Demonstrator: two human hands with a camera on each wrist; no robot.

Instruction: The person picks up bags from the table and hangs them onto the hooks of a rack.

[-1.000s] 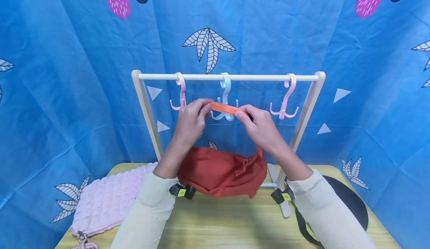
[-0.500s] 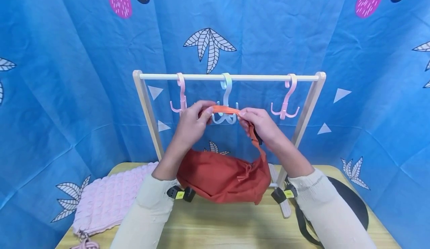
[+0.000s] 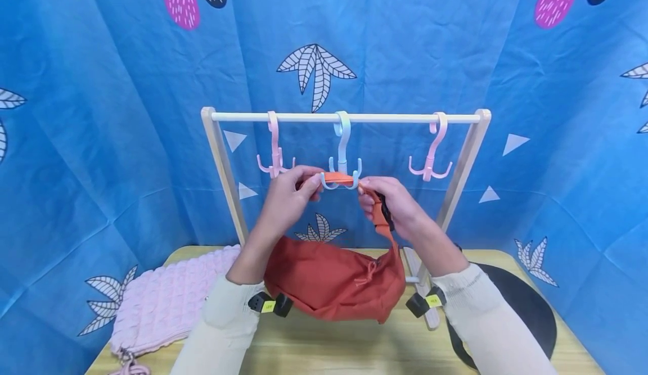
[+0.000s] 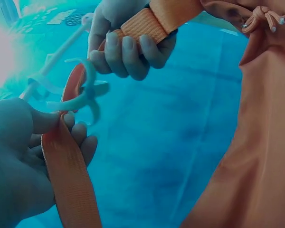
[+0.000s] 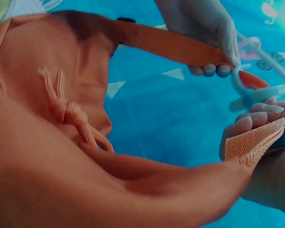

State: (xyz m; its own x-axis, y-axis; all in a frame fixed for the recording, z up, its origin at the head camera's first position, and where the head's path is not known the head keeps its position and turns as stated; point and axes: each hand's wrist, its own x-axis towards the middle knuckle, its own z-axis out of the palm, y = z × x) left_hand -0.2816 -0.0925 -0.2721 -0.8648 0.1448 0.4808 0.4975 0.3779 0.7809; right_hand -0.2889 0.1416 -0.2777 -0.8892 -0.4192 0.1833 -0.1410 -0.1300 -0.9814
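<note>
A red-orange shoulder bag (image 3: 334,279) hangs below both hands from its orange strap (image 3: 338,179). My left hand (image 3: 293,195) pinches the strap left of the light blue hook (image 3: 342,144); my right hand (image 3: 392,200) grips it on the right, by a black buckle (image 3: 387,213). Between the hands the strap lies across the hook's lower prongs, behind the front ones in the head view. In the left wrist view the strap (image 4: 71,171) passes through the curved prongs (image 4: 88,90). A knotted drawcord (image 5: 76,114) shows on the bag in the right wrist view.
The hook hangs on a white rail (image 3: 395,118) of a wooden rack, between a pink hook (image 3: 275,144) and another pink hook (image 3: 432,147). A quilted pink bag (image 3: 162,302) lies on the table's left, a round black bag (image 3: 521,307) on its right. Blue patterned cloth stands behind.
Both hands have lowered the strap from in front of the blue hook's upper part down into its prongs. The red-orange bag has sunk lower with it.
</note>
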